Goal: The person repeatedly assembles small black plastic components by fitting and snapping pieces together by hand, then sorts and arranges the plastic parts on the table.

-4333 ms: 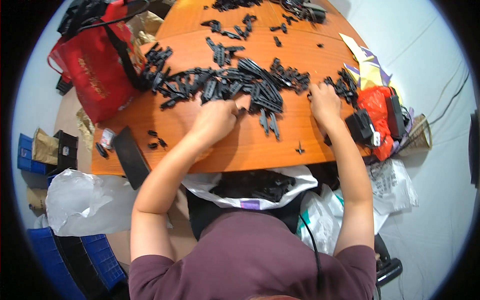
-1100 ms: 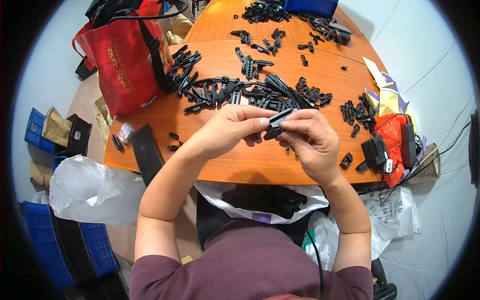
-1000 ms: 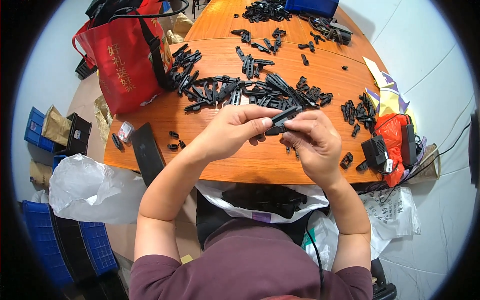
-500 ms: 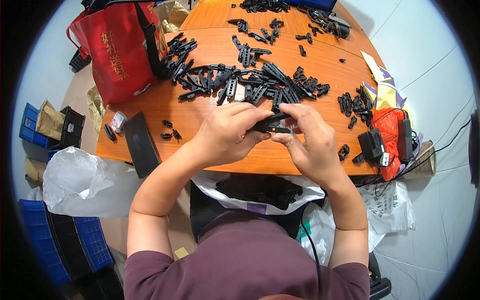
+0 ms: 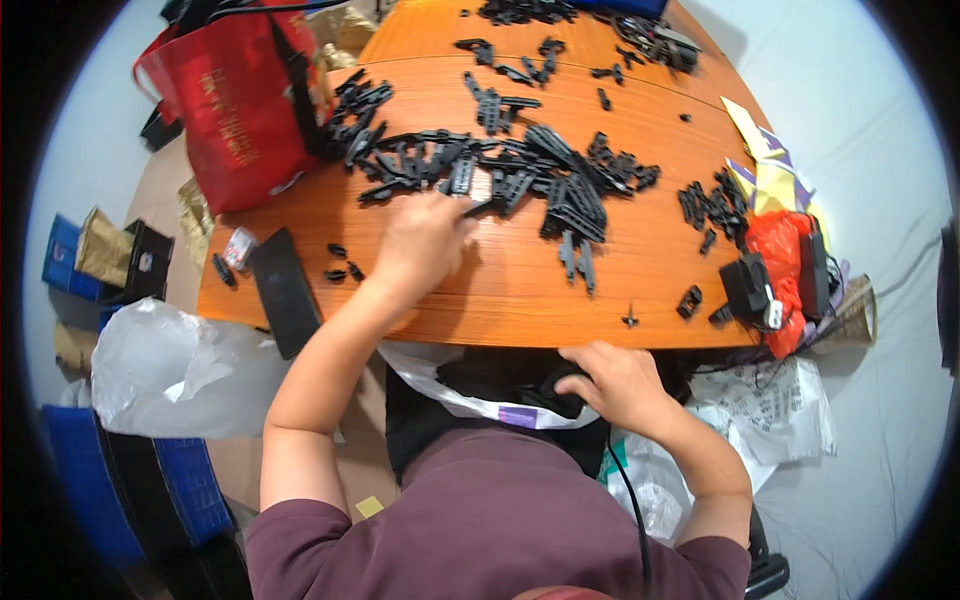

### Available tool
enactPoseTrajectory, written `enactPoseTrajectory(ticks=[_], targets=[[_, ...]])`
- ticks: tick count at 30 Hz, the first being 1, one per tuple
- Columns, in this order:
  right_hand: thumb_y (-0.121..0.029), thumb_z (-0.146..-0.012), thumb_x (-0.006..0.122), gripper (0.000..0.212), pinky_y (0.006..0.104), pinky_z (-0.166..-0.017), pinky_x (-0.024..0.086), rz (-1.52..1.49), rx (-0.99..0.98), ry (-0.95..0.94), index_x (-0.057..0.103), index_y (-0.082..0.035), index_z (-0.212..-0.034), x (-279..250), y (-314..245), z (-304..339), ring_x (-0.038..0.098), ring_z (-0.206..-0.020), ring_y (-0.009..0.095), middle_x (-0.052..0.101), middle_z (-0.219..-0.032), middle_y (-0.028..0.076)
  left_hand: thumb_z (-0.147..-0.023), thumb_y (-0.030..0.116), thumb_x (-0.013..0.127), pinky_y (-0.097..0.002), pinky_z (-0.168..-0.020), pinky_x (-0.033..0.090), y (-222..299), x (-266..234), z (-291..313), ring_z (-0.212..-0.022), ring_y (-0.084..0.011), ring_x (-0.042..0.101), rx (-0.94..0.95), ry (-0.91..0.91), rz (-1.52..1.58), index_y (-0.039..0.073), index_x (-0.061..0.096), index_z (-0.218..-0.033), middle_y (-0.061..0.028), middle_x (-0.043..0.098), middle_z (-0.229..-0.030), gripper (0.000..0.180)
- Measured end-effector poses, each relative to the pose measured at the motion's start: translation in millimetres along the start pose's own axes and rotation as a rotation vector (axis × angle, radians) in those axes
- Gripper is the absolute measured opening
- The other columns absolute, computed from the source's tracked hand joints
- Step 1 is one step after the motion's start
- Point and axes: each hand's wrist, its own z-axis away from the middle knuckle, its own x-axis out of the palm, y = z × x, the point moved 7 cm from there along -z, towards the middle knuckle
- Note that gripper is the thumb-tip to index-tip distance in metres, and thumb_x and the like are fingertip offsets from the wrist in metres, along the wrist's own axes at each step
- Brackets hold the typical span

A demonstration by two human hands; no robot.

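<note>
My left hand [image 5: 425, 240] reaches over the near edge of the parts pile, its fingers closed on a black plastic part [image 5: 481, 209]. Long, slotted black plastic pieces [image 5: 570, 205] lie heaped around and beyond it. Lower down, my right hand [image 5: 622, 388] hangs over a white plastic bag [image 5: 450, 398] on my lap, below the table's front edge. Its thumb and fingers are apart. Dark parts [image 5: 500, 375] fill the bag, and one black shape is close to the thumb; blur hides whether they touch.
A red bag [image 5: 235, 120] stands at the table's left, with a dark flat case [image 5: 287, 290] nearer me. Small black pieces [image 5: 715, 205], a black adapter [image 5: 745, 285] and a red plastic bag [image 5: 775, 250] lie at the right. A tiny dark piece [image 5: 630, 316] sits near the front edge.
My hands have parted from the black part they held together. The left has moved slightly left to the pile; the right has dropped down to the bag on my lap.
</note>
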Motion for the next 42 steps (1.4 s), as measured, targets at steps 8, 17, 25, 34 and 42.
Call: enactPoseTrajectory(ticks=[8,17,25,34,42], targets=[[-0.013,-0.081,0.05,0.015,0.0408,-0.064,0.05,0.519,0.339,0.332,0.062,-0.013,-0.09,-83,145,-107,0.062,-0.076,0.031,0.059,-0.085,0.012,-0.076,0.012,0.061,-0.0377,-0.062,0.048,-16,4,-2,-0.073,-0.0274,0.058,0.107,-0.035,-0.256,0.008,0.064,-0.08,-0.0088,0.058,-0.074,0.006],[-0.005,-0.075,0.059,0.01,0.0391,-0.069,0.049,0.606,0.136,0.314,0.058,-0.005,-0.085,-68,162,-104,0.058,-0.085,0.03,0.054,-0.088,0.012,-0.08,0.023,0.064,-0.0358,-0.067,0.049,-27,-5,17,-0.077,-0.0263,0.064,-0.338,-0.278,-0.141,0.004,0.062,-0.092,-0.012,0.064,-0.08,0.023],[0.001,-0.084,0.053,0.035,0.0217,-0.051,0.046,-0.392,0.151,0.534,0.052,-0.002,-0.119,-83,86,-95,0.053,-0.062,0.007,0.052,-0.074,0.002,-0.091,0.014,0.053,-0.0266,-0.064,0.051,-9,12,6,-0.076,-0.0132,0.062,-0.674,-0.472,1.057,0.0,0.052,-0.116,-0.0032,0.06,-0.087,0.029],[0.005,-0.085,0.039,0.022,0.0275,-0.066,0.055,-1.122,0.21,0.271,0.055,0.001,-0.099,-62,41,-81,0.063,-0.083,0.017,0.062,-0.096,0.011,-0.091,0.019,0.057,-0.0238,-0.058,0.05,20,19,-31,-0.072,-0.0098,0.061,-0.62,-0.607,1.175,0.005,0.06,-0.099,-0.0022,0.065,-0.085,0.017],[0.002,-0.084,0.046,0.018,0.0259,-0.061,0.056,-1.33,0.383,0.395,0.05,0.002,-0.101,-50,48,-82,0.065,-0.077,0.019,0.061,-0.093,0.015,-0.089,0.013,0.056,-0.0228,-0.059,0.05,41,18,-39,-0.07,-0.0099,0.061,-0.688,-0.606,1.334,0.002,0.058,-0.109,-0.0063,0.065,-0.089,0.022]])
